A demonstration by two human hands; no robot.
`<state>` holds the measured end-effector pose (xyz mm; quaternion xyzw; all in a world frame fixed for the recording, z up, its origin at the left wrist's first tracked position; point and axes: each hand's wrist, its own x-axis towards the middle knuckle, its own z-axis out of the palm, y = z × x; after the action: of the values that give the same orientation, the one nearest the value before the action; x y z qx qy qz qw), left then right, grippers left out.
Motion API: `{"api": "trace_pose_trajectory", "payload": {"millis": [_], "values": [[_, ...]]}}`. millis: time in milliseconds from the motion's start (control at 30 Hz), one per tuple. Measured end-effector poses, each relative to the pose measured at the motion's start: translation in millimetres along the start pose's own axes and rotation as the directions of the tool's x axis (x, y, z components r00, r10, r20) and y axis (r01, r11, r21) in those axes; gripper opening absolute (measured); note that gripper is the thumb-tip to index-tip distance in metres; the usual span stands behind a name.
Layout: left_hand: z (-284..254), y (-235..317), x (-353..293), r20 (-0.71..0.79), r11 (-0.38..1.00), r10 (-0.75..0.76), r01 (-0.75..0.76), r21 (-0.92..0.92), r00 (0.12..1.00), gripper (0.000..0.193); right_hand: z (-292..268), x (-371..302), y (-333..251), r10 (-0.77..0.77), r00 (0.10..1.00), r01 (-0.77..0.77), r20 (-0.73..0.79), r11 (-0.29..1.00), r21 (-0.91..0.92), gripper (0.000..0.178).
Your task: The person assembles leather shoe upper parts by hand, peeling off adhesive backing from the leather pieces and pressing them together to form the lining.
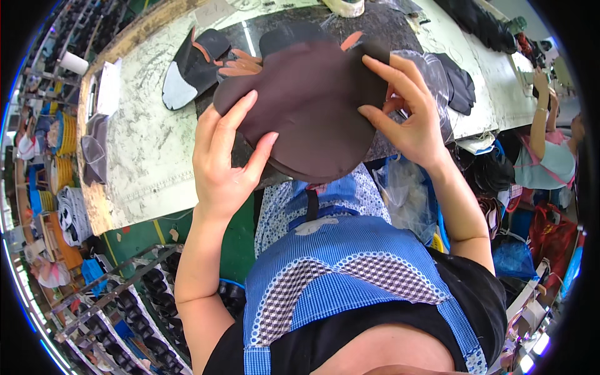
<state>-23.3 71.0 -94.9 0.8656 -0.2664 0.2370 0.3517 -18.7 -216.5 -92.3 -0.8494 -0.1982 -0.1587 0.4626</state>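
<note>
A dark brown, leather-like cut piece with a rounded lower edge and two side lobes is held up in front of me. My left hand pinches its left side, thumb and fingers on the near face. My right hand grips its right lobe, the fingertips at the upper edge and the thumb lower down. Behind the piece lie several small tan strips and a black piece, partly hidden. Further left is a black and white shoe-upper piece with a tan strip on it.
The pale worktable has a worn wooden edge on the left. Clear plastic and stacked black pieces lie to the right. A rack of dark shoes stands lower left. At far right another person works, arms raised.
</note>
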Motion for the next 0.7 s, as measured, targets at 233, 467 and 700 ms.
{"api": "trace_pose_trajectory", "payload": {"millis": [233,467,700], "values": [[5,-30,17,0.07,0.91,-0.37,0.377,-0.176,0.926,0.033,4,8,-6,0.196,0.98,-0.198,0.039,0.979,0.043,0.055],[11,20,26,0.226,0.963,0.134,-0.18,0.199,0.965,0.042,8,7,-2,0.25,0.968,-0.25,-0.01,0.968,0.004,0.048],[9,15,20,0.484,0.971,0.038,-0.146,0.187,0.874,0.056,5,50,24,0.017,0.94,-0.135,-0.341,0.936,-0.324,0.039]]}}
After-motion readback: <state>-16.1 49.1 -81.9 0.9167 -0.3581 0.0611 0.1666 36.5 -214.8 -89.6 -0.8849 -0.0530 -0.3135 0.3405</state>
